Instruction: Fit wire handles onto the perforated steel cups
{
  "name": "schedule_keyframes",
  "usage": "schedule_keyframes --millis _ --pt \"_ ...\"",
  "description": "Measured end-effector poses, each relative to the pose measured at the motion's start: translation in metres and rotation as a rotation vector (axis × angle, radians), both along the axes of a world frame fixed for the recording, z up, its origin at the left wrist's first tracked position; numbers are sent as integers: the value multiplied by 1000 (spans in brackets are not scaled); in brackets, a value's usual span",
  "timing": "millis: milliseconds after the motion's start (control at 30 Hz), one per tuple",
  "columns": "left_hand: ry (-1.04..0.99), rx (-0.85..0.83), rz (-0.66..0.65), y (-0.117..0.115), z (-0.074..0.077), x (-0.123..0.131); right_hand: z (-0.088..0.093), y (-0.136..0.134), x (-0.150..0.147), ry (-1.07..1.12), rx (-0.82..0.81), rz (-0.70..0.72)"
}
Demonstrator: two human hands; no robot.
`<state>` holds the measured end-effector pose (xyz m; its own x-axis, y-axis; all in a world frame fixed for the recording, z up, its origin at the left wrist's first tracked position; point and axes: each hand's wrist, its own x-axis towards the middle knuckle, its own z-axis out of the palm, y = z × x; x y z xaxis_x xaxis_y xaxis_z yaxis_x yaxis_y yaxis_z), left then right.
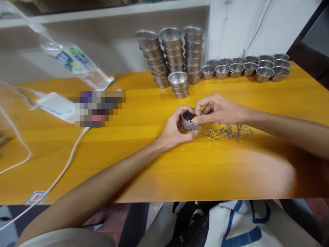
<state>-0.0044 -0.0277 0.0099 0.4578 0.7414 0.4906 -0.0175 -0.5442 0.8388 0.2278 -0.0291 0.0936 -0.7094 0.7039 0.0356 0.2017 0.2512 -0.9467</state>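
My left hand wraps round a small metal strainer cup with holes in its side, held just over the yellow table. Thumb and fingers grip the cup from its left and front. My right hand reaches over the cup's right rim with its fingers pinched together, the tips partly inside. Whatever those fingertips hold, if anything, is too small and hidden to make out. Close below the right wrist lies a tangle of thin bent metal wires on the table.
Tall stacks of strainer cups stand at the back, with a short stack before them. Rows of single cups extend rightward. On the left are a tilted plastic bottle, a white box and a white cable. The table's front edge borders my lap.
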Motion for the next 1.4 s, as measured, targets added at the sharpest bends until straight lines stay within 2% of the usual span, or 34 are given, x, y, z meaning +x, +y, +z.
schedule_keyframes --millis 200,533,700,833,967,1133,1400 --pt "-18 3 5 1 -3 0 2 5 7 -13 -34 -42" --pt "45 -34 -26 -5 7 -2 7 7 13 -99 34 70" --pt "93 62 64 -8 8 0 3 7 11 -81 44 -43" --pt "118 162 99 -9 8 -3 -8 8 6 -3 -138 -210" --pt "171 214 42 -7 7 -6 -7 8 4 -123 -279 -193" --pt "180 159 -8 -7 4 -9 1 7 5 -161 -250 -190" --pt "119 79 -119 -9 8 -11 -2 6 6 -162 -231 -201"
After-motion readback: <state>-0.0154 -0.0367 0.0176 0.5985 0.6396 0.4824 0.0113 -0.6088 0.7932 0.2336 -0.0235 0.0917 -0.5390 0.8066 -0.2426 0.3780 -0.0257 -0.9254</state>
